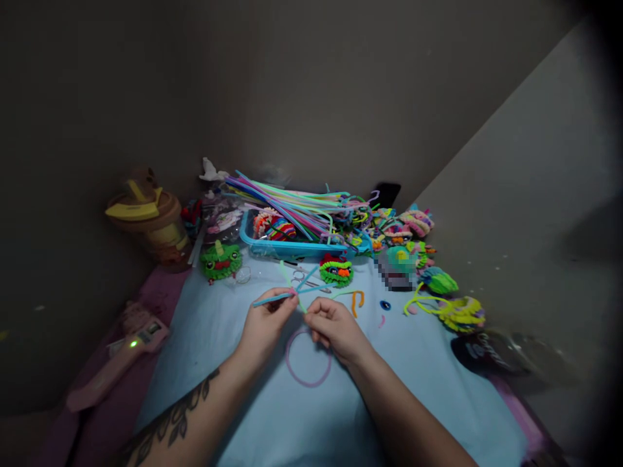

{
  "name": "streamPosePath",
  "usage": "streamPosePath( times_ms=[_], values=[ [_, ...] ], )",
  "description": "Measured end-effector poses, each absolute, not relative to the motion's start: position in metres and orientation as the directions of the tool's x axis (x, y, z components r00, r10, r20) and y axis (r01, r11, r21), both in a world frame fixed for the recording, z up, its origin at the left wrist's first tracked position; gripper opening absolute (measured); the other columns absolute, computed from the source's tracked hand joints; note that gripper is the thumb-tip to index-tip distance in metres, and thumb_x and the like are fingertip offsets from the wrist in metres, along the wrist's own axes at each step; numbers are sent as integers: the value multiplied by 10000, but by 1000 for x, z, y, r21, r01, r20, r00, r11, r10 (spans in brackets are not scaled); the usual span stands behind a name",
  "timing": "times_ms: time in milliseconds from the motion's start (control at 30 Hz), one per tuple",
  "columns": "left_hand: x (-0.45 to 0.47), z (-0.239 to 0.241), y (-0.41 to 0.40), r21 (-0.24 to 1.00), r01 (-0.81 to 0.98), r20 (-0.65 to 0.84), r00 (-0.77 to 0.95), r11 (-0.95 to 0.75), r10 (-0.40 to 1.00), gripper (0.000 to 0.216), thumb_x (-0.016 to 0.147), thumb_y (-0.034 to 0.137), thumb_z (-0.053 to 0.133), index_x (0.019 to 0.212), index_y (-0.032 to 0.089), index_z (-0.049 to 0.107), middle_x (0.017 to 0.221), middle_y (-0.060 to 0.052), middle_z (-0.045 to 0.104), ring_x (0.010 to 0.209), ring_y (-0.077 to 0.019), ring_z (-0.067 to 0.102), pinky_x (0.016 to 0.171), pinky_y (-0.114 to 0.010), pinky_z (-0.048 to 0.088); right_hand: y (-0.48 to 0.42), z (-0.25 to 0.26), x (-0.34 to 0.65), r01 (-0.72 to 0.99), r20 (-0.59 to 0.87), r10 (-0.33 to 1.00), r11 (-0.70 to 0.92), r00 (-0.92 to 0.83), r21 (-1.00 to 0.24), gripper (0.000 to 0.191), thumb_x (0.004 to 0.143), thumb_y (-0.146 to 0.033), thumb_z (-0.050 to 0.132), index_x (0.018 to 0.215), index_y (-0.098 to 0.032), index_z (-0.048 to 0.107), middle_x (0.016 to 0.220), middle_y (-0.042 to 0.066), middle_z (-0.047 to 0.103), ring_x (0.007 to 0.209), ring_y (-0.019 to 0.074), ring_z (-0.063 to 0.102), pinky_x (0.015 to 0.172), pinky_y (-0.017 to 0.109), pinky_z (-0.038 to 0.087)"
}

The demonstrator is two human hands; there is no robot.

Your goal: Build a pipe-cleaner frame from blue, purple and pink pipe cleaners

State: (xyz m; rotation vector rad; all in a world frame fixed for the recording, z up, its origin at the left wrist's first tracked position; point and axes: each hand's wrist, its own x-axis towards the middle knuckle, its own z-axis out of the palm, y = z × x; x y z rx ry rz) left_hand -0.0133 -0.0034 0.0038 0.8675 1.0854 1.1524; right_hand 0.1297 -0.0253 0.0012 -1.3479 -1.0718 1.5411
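My left hand (267, 323) pinches a blue pipe cleaner (272, 298) that sticks out to the left, crossed with a light green one (287, 275). My right hand (335, 327) is closed just to its right, fingertips meeting the left hand's at the stems' joint. A pink pipe-cleaner ring (307, 363) lies on the light blue cloth (272, 415) under my right hand and seems to run up into its fingers. Both forearms reach in from the bottom edge.
A blue tray (287, 246) of long pipe cleaners stands at the back, with fuzzy finished figures around it: green frog (221, 259), green-orange one (335, 269), yellow-green ones (462, 312). A yellow-lidded cup (148, 224) stands back left. A pink glue gun (119, 363) lies at the left.
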Motion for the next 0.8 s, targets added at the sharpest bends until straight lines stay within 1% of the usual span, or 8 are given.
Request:
streamPosePath(
  times_ms=[133, 467, 567, 700, 767, 800],
  values=[
    [-13, 3, -3, 955, -248, -158, 31, 161, 987, 159, 636, 266, 731, 749, 165, 682, 683, -2, 649, 644, -128, 564, 607, -224, 418, -25, 1, 128, -26, -317, 943, -321, -97, -947, 217, 677, -347, 654, 657, -180, 516, 383, -74, 518, 272, 26, 288, 313, 154, 166],
    [-15, -3, -2, 966, -230, -114, 41, 120, 993, 122, 679, 249, 706, 754, 154, 691, 737, -22, 675, 721, -148, 592, 701, -245, 452, -26, -2, 126, -8, -296, 950, -298, -98, -954, 207, 692, -342, 642, 665, -184, 510, 393, -80, 508, 291, 30, 302, 327, 155, 192],
    [-16, -4, -2, 968, -223, -107, 40, 114, 993, 132, 682, 259, 705, 754, 149, 689, 739, -29, 672, 726, -157, 592, 704, -255, 454, -26, -5, 126, -10, -298, 949, -301, -100, -954, 215, 695, -353, 641, 671, -184, 511, 394, -78, 505, 293, 32, 298, 328, 157, 190],
    [-16, 0, -3, 967, -230, -103, 47, 111, 994, 129, 688, 268, 698, 755, 160, 679, 726, -13, 654, 705, -141, 573, 682, -236, 439, -26, -6, 125, -2, -289, 951, -291, -110, -957, 231, 707, -378, 644, 680, -187, 516, 408, -75, 502, 303, 39, 303, 335, 166, 199],
    [-16, 4, -3, 969, -226, -91, 45, 98, 995, 117, 693, 268, 690, 720, 158, 664, 693, -5, 631, 675, -133, 554, 662, -229, 429, -26, -4, 126, 7, -264, 954, -265, -139, -964, 244, 713, -401, 651, 698, -187, 534, 452, -56, 529, 342, 55, 361, 360, 178, 251],
    [-16, 6, -3, 971, -222, -87, 46, 95, 995, 122, 697, 274, 685, 697, 155, 655, 677, -4, 620, 662, -131, 546, 655, -229, 425, -25, -3, 127, 7, -232, 962, -233, -143, -972, 245, 717, -410, 654, 728, -187, 554, 503, -39, 558, 386, 69, 413, 389, 189, 297]
  ],
)
